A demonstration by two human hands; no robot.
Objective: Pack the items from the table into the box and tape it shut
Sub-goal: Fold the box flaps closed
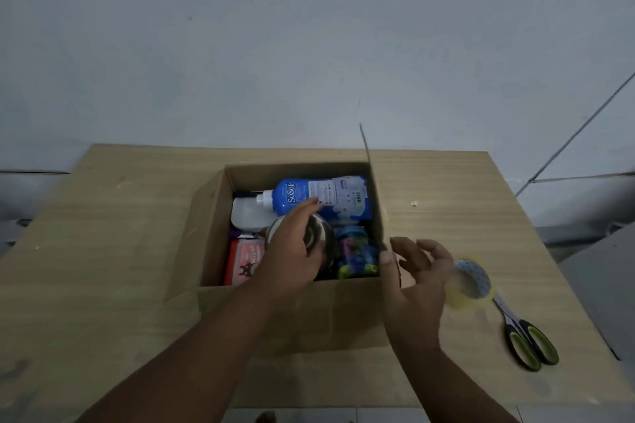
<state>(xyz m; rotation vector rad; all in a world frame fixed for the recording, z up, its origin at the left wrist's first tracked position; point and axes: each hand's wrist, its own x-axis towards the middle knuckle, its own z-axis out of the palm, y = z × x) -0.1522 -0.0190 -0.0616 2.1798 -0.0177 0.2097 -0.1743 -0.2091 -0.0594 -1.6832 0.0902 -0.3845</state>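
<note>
An open cardboard box [302,312] sits mid-table. Inside lie a blue SoSoft pouch [340,196], a white bottle [249,215], a red pack [244,259] and a jar of colourful pieces [355,254]. My left hand [292,251] reaches into the box and grips a dark round striped container [318,235] from above. My right hand [415,282] is at the box's right side, fingers spread, thumb against the upright right flap [374,189]. A roll of clear tape [470,282] lies just right of that hand.
Green-handled scissors [525,336] lie on the wooden table [103,251] at the right, near the tape. The box's left flap [192,237] hangs outward. A pale wall stands behind the table. A grey surface borders the right edge.
</note>
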